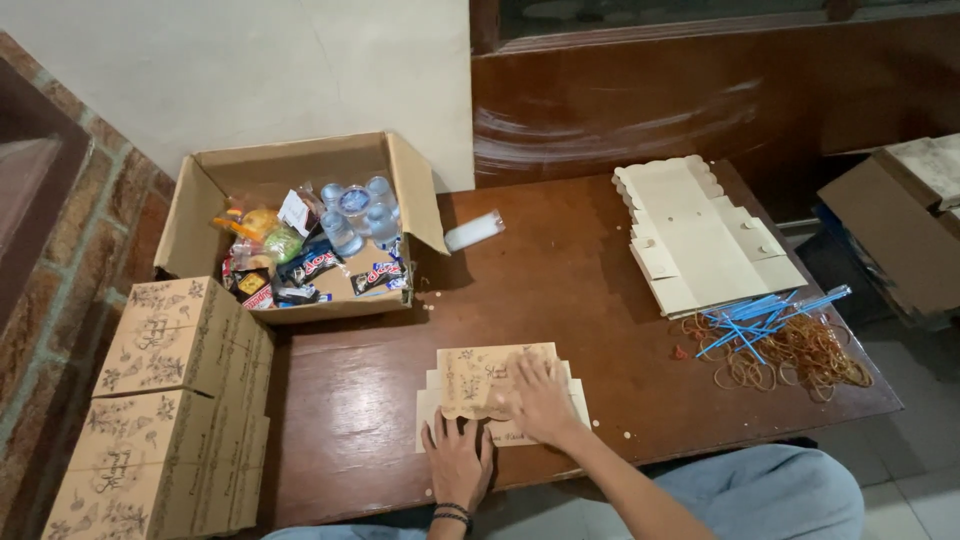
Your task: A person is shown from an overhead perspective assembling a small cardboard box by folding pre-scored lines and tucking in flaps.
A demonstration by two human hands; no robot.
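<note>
left hand (457, 462) flat, fingers spread, pinning flat printed box blank (497, 392) at table (560, 280) near edge, 6 o'clock; right hand (537, 398) open, pressing fold. best creased firmly along score, blank held square.

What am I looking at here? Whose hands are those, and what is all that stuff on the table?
The picture comes from a camera worn on a person's head, looking down, so the hands are that person's own. The left hand and the right hand both press flat on a flat, unfolded printed box on the brown table. Neither hand grips anything. At the left, an open carton holds snacks and small water bottles. In front of it stand finished printed boxes. At the right lie a stack of flat plain boxes, blue straws and a heap of rubber bands. A small white tube-like thing lies by the carton; I cannot tell what it is.
</note>
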